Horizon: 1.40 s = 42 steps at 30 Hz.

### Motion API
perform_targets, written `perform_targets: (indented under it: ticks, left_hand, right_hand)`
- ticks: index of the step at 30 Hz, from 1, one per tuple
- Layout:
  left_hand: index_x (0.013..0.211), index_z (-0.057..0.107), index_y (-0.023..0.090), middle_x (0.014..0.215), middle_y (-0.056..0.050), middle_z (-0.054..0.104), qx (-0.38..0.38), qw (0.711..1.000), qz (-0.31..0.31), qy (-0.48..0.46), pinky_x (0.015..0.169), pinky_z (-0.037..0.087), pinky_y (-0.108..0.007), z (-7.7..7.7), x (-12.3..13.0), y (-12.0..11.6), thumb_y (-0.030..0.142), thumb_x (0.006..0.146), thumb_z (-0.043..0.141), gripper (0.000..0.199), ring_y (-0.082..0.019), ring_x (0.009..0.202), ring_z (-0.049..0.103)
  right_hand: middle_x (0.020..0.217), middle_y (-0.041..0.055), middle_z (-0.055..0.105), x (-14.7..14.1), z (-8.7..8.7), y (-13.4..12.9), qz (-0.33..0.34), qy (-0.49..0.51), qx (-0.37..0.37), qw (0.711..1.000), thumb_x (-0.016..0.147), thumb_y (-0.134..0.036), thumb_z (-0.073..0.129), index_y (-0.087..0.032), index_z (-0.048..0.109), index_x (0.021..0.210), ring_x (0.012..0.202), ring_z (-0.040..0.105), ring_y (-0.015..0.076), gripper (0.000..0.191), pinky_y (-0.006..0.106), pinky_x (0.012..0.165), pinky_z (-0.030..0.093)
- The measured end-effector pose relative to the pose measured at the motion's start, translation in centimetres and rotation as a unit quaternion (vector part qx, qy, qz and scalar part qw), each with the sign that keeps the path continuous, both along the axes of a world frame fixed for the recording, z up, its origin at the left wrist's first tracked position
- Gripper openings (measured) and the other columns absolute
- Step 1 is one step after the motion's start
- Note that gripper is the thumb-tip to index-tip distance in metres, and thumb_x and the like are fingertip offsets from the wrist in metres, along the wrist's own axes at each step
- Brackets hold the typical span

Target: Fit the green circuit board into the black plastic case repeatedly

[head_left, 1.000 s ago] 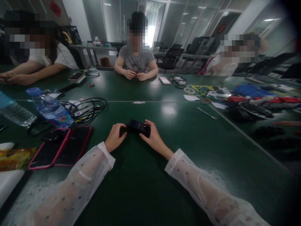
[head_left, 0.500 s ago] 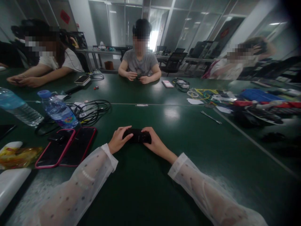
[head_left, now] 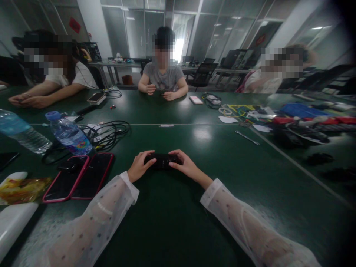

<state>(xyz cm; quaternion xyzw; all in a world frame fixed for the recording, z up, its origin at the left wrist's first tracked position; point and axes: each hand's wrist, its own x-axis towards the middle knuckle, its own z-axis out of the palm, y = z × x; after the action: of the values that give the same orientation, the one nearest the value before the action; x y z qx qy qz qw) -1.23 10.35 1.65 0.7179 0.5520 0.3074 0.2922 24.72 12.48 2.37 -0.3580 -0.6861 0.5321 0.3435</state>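
A small black device (head_left: 162, 162) with faint light lettering lies lengthwise between my hands, just above or on the dark green table (head_left: 172, 218). My left hand (head_left: 140, 164) grips its left end, the thumb across the near face and the fingers over the far edge. Around the right end is my right hand (head_left: 187, 165), with its thumb on the near face and its index finger along the top. The underside of the device and most of my fingertips are hidden.
Two red-edged phones (head_left: 93, 176), a blue-capped bottle (head_left: 69, 133) and coiled black cables (head_left: 111, 135) are at the left. A wrench (head_left: 247, 137) lies to the right. Across the table sits a person in grey (head_left: 164, 76); others sit at both sides.
My right thumb has moved onto the near face of the device, and the device looks slightly tilted differently. The person across has raised one hand. The view has shifted slightly.
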Motion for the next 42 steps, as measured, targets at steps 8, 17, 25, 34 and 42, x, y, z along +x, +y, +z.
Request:
perform_targets:
  ticks: [8, 17, 25, 34, 42]
  left_hand:
    - [0.131, 0.052, 0.027, 0.131, -0.010, 0.055, -0.019, 0.999, 0.001, -0.048, 0.103, 0.041, -0.050, -0.3, 0.0, 0.0, 0.057, 0.088, 0.053, 0.052, -0.029, 0.121, 0.054]
    - [0.122, 0.056, 0.024, 0.125, -0.010, 0.059, -0.034, 0.997, -0.013, -0.064, 0.101, 0.044, -0.049, 0.3, 0.0, -0.1, 0.058, 0.086, 0.056, 0.050, -0.029, 0.117, 0.056]
    - [0.125, 0.054, 0.022, 0.126, -0.011, 0.060, -0.044, 0.994, -0.026, -0.093, 0.102, 0.044, -0.049, 0.5, 0.0, -0.2, 0.055, 0.084, 0.061, 0.053, -0.028, 0.119, 0.057]
    - [0.131, 0.051, 0.026, 0.127, -0.011, 0.060, -0.032, 0.997, -0.044, -0.053, 0.104, 0.040, -0.055, 0.6, -0.2, -0.3, 0.053, 0.075, 0.071, 0.066, -0.031, 0.120, 0.057]
    - [0.125, 0.054, 0.020, 0.124, -0.013, 0.063, -0.034, 0.992, -0.010, -0.121, 0.102, 0.046, -0.047, 0.5, 0.4, -0.2, 0.054, 0.086, 0.059, 0.052, -0.027, 0.119, 0.059]
  right_hand:
    - [0.117, 0.0045, 0.059, 0.0, 0.3, -0.1, -0.001, 0.004, -0.004, 1.000, 0.079, -0.032, 0.073, -0.025, 0.054, 0.114, 0.110, 0.059, 0.0203, 0.040, 0.044, 0.101, 0.045]
    - [0.114, 0.0041, 0.061, 0.1, 1.0, -0.4, -0.003, 0.015, -0.040, 0.999, 0.076, -0.034, 0.076, -0.025, 0.056, 0.111, 0.108, 0.060, 0.0203, 0.042, 0.044, 0.099, 0.045]
    - [0.113, 0.0037, 0.061, 0.0, 1.0, -0.4, -0.010, 0.013, -0.022, 1.000, 0.075, -0.032, 0.076, -0.024, 0.056, 0.109, 0.106, 0.060, 0.0197, 0.040, 0.042, 0.099, 0.045]
    - [0.114, 0.0035, 0.060, 0.1, 1.0, -0.4, -0.006, 0.002, -0.020, 1.000, 0.076, -0.033, 0.076, -0.024, 0.058, 0.107, 0.107, 0.060, 0.0204, 0.037, 0.041, 0.097, 0.047]
    - [0.111, 0.0037, 0.060, -0.1, 1.1, -0.5, 0.004, -0.020, -0.005, 1.000, 0.082, -0.037, 0.070, -0.023, 0.055, 0.108, 0.105, 0.060, 0.0196, 0.033, 0.042, 0.096, 0.048]
